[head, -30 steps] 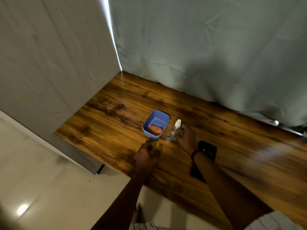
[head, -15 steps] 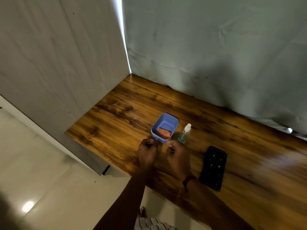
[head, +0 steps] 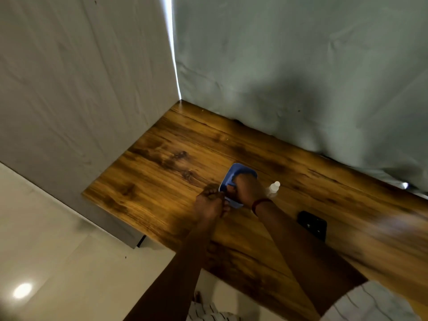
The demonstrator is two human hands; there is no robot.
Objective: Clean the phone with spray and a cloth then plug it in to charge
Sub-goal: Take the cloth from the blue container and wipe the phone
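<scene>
A blue plastic tub (head: 234, 169) stands on the wooden table (head: 162, 172). My right hand (head: 246, 188) reaches down into the tub and covers its contents, so the orange cloth is hidden and I cannot tell whether the fingers grip it. My left hand (head: 209, 203) rests on the table with curled fingers against the tub's near left corner. A small clear spray bottle with a white cap (head: 275, 186) stands upright just right of my right wrist. The black phone (head: 312, 224) lies flat on the table to the right, partly behind my right forearm.
A pale wall panel (head: 81, 89) closes the table's left side and a grey-green cloth backdrop (head: 301, 66) hangs along its back edge. The table's near edge runs diagonally under my arms, with light floor tiles (head: 46, 262) below at the left.
My right hand has moved from the table in front of the tub up into the tub, hiding the orange cloth. My left hand stays by the tub's near corner. The view has shifted.
</scene>
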